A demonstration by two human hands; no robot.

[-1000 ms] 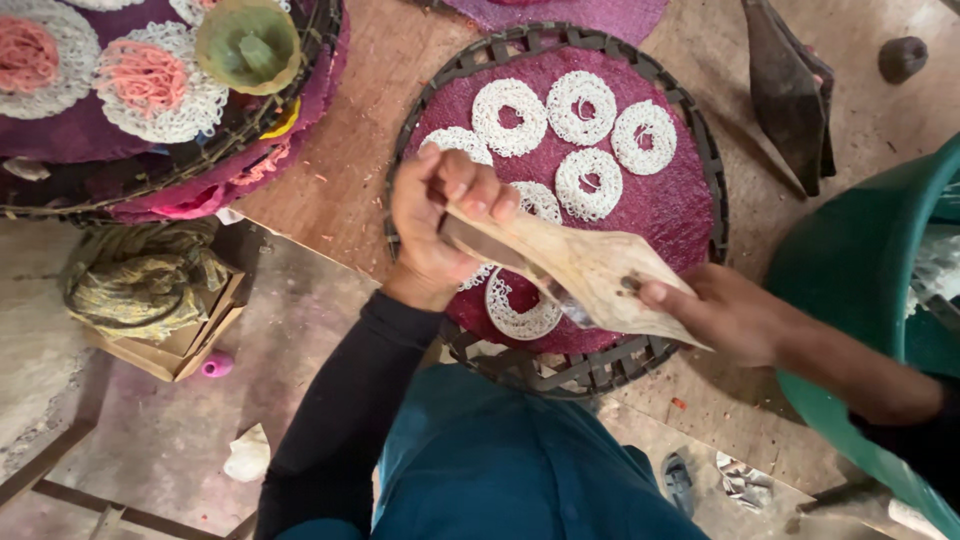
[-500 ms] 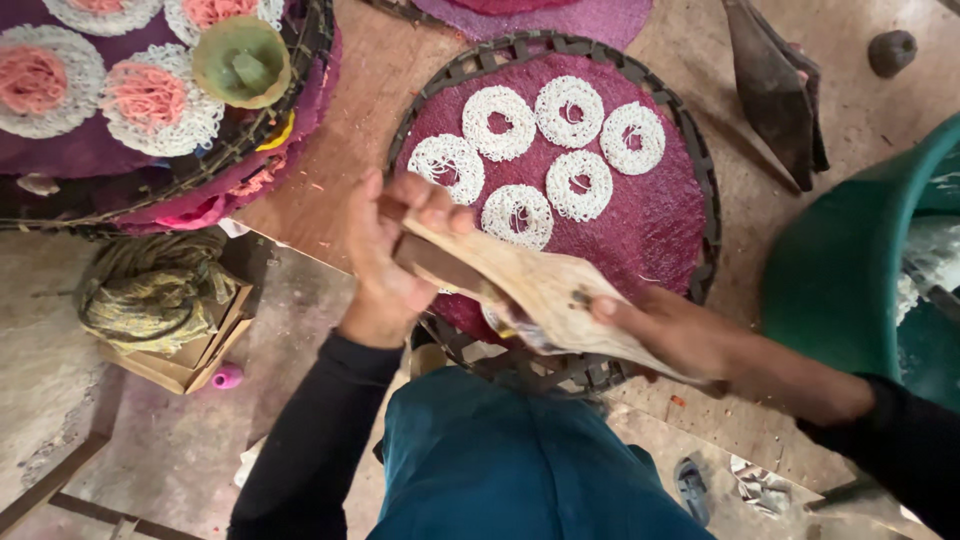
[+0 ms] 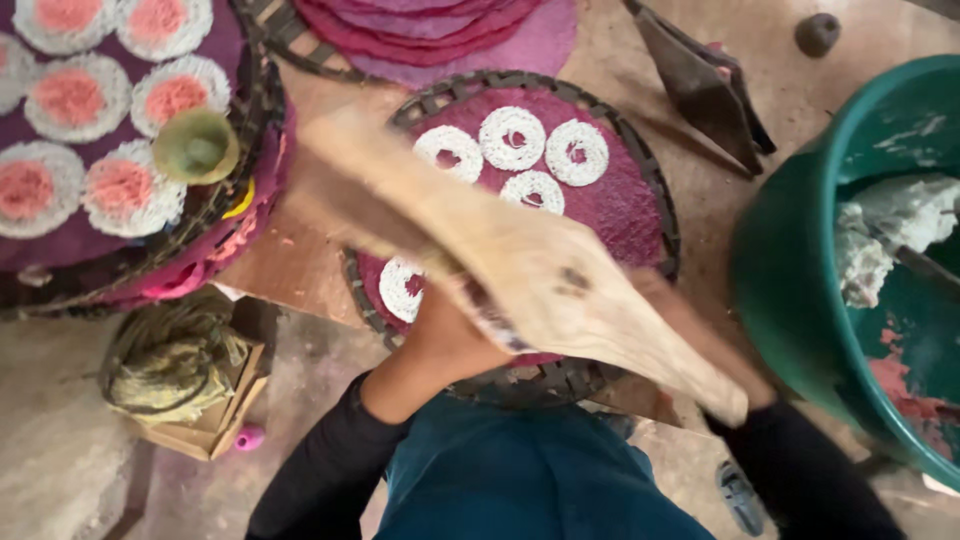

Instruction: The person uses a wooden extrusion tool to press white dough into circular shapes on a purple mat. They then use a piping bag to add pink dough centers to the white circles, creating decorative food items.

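A long wooden press (image 3: 540,280), blurred and close to the camera, lies slanted across the middle of the view. My left hand (image 3: 440,345) grips it from below near its middle. My right hand (image 3: 690,315) is mostly hidden behind its narrow lower end and seems closed on it. Beneath the press sits a round woven tray (image 3: 655,200) covered with maroon cloth. Several white coiled dough rings (image 3: 512,138) lie on the cloth, one ring (image 3: 400,288) right beside my left hand.
A second tray (image 3: 262,130) at left holds white-and-pink discs and a green cup (image 3: 196,146). A big green tub (image 3: 790,260) with white dough stands at right. A dark metal tool (image 3: 700,85) lies at the back. A box of twine (image 3: 175,365) sits at lower left.
The wooden press has swung up toward the camera and now covers the tray's front and most of both hands. More rings lie on the maroon cloth than a second ago.
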